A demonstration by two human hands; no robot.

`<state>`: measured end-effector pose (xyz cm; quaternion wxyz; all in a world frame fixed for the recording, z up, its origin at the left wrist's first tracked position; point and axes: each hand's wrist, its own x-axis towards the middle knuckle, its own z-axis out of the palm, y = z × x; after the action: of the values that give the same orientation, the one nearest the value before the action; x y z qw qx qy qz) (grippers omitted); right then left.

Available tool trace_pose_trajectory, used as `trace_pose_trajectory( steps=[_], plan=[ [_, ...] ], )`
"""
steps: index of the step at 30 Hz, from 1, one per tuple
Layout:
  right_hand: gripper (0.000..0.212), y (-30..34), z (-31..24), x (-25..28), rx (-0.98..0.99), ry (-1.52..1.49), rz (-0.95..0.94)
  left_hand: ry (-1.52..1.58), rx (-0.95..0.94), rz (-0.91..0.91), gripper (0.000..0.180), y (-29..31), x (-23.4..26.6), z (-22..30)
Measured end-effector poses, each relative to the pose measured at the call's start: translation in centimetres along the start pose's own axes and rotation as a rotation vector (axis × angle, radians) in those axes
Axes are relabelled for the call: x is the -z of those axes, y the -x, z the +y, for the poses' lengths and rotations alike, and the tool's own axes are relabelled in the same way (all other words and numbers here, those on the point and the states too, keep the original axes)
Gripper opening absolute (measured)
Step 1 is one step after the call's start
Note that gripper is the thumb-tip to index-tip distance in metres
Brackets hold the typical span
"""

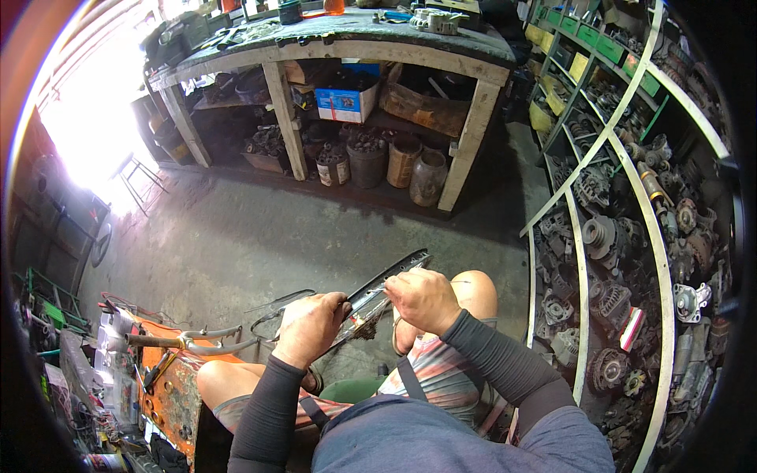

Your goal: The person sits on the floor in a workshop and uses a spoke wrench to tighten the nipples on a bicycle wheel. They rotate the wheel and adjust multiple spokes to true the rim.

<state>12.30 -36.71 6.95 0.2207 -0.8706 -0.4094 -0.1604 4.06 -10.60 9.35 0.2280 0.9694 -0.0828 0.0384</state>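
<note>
A narrow bicycle wheel (367,299), seen nearly edge-on, stands slanted between my knees, with a dark outer edge and a silvery rim. My left hand (311,325) is closed on its near left part, thumb along the edge. Farther up to the right, my right hand (422,298) grips the same rim with bent fingers, its fingertips partly hidden. Below the rim, between the hands, a rusty brown part shows, too small to make out. A thin dark loop lies beside my left hand.
At my left, an orange, dirt-stained box (169,402) bears a bare metal bicycle fork (201,340) and pliers (160,370). A heavy workbench (331,49) stands ahead with cans beneath. Shelves of alternators (603,303) line the right side, behind white bars (579,299).
</note>
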Motion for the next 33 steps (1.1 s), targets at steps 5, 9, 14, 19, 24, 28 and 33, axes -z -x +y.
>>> trace_pose_trajectory(
  steps=[5,9,14,19,24,28,33],
  plan=[
    [0.009,0.5,0.3,-0.2,0.004,0.005,-0.001,-0.040,-0.021,-0.022,0.021,-0.1,-0.1,0.0],
    [0.009,0.5,0.5,-0.7,-0.044,-0.069,0.025,-0.045,-0.027,0.000,0.021,0.1,-0.6,-0.3],
    [0.008,0.3,0.4,-0.7,-0.015,-0.108,0.026,0.255,-0.021,0.025,0.031,-0.8,-0.3,0.3],
    [0.006,-0.3,-0.1,-0.4,-0.012,-0.056,-0.015,0.422,0.067,-0.145,0.036,-3.5,0.5,0.1],
    [0.008,-0.3,0.0,-0.8,0.010,-0.073,0.008,0.395,0.037,-0.188,0.030,-4.6,1.2,-0.6],
    [0.009,-0.3,-0.1,-0.6,0.004,-0.059,-0.012,0.046,-0.148,-0.136,0.021,-5.2,1.9,0.8],
    [0.012,-0.3,-0.2,-0.7,0.001,-0.063,-0.006,0.030,-0.127,-0.181,0.024,-5.7,2.2,0.9]
  ],
)
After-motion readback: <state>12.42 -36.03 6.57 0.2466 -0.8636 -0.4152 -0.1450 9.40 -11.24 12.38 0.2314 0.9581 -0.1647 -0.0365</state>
